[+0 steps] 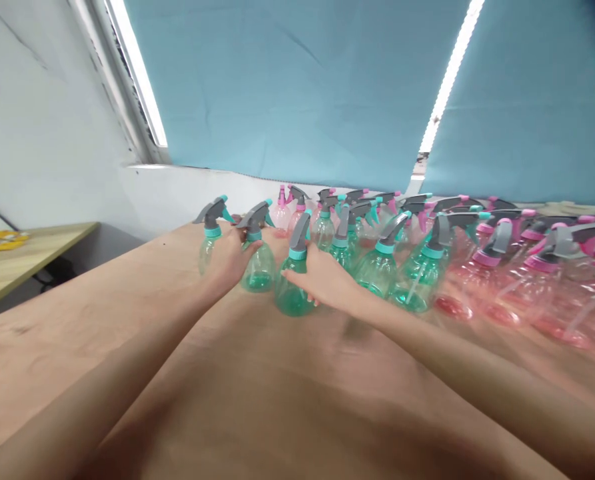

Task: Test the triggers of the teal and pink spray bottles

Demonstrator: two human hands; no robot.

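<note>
My left hand (230,257) is closed around the neck and upper body of a green see-through spray bottle (258,277) with a grey and teal trigger head. Just left of it, partly behind the hand, stands another green spray bottle (207,250). With fingers curled round its right side, my right hand (330,277) grips a third green spray bottle (292,300), which is upright and nearest to me. Behind and beside the right hand, a green spray bottle (377,270) and one more green spray bottle (417,283) stand close together.
Several pink spray bottles (522,293) crowd the right side of the wooden table (257,387), with mixed pink and green ones behind. A white wall with a blue panel (297,87) rises at the back. On the left is a side table (42,243) bearing a yellow object (0,241).
</note>
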